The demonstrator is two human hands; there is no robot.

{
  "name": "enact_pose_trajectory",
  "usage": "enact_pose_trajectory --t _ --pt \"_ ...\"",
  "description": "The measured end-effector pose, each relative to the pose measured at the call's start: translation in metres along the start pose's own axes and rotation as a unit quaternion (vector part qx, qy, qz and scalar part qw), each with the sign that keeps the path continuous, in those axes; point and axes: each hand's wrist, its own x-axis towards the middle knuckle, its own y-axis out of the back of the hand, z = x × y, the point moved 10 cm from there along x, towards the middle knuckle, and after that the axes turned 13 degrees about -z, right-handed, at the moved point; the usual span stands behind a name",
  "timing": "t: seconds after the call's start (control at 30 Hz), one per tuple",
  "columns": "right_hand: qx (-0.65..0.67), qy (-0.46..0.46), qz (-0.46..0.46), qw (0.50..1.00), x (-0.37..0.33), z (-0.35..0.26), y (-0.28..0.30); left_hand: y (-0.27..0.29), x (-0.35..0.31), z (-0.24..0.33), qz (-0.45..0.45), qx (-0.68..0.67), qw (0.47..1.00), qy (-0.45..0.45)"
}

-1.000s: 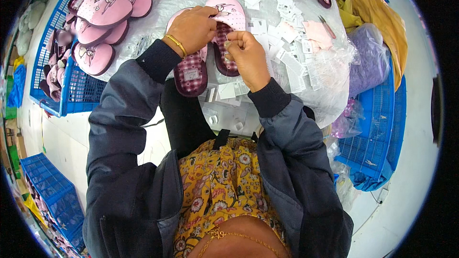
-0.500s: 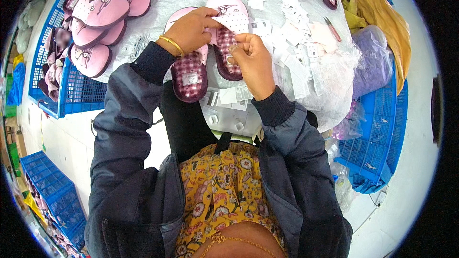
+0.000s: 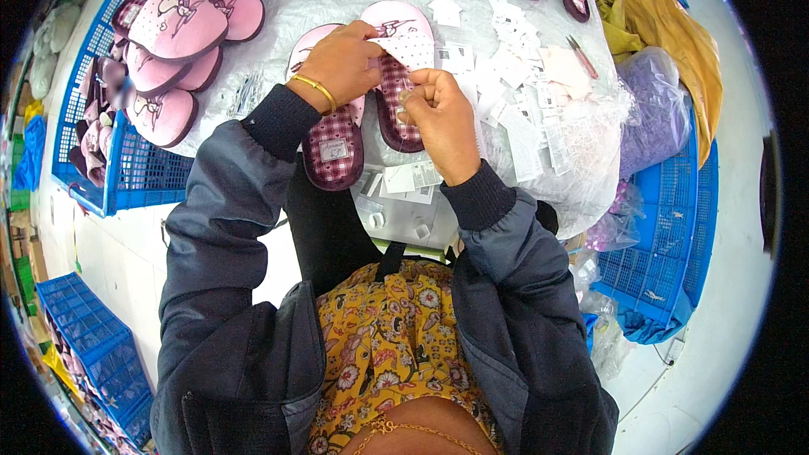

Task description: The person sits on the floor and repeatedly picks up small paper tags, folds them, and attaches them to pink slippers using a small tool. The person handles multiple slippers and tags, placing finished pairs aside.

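A pair of pink slippers with plaid maroon insoles lies on the table before me, toes pointing away. My left hand (image 3: 344, 66) reaches across the left slipper (image 3: 334, 150), its fingers closed on the edge of the right slipper's upper (image 3: 403, 29). Beside the opening of that right slipper, my right hand (image 3: 442, 122) is curled in a pinch over the insole. Whatever sits between its fingertips is too small to make out. A pale label shows on the left slipper's heel.
White paper tags (image 3: 514, 59) lie scattered to the right, near small snips (image 3: 581, 57). More pink slippers (image 3: 179, 21) are piled at the left by a blue crate (image 3: 147, 173). A purple plastic bag (image 3: 653, 114) and blue baskets (image 3: 653, 227) stand at the right.
The view has shifted slightly, so the slippers and hands sit a little lower. Both hands keep nearly the same hold at the right slipper.
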Motion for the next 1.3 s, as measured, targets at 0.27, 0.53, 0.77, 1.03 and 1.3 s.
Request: enact_pose_trajectory --t 0.27,0.53,0.77,1.03,1.3 --pt "0.007 0.036 0.035 0.999 0.002 0.004 0.006 -0.005 0.014 0.018 0.004 0.13 0.99 0.052" --pt "0.001 0.031 0.009 0.999 0.002 0.003 0.005 0.004 0.007 0.009 -0.034 0.027 0.999 -0.008" --pt "0.03 0.054 0.031 0.998 0.0 0.004 0.008 0.005 0.012 0.015 -0.042 0.055 0.996 -0.052" --pt "0.042 0.079 0.03 0.996 0.003 0.005 0.009 -0.001 0.015 0.033 -0.046 0.183 0.981 0.043" --pt "0.045 0.071 0.021 0.996 -0.001 0.001 0.01 0.01 0.01 0.012 -0.035 -0.017 0.999 -0.009"
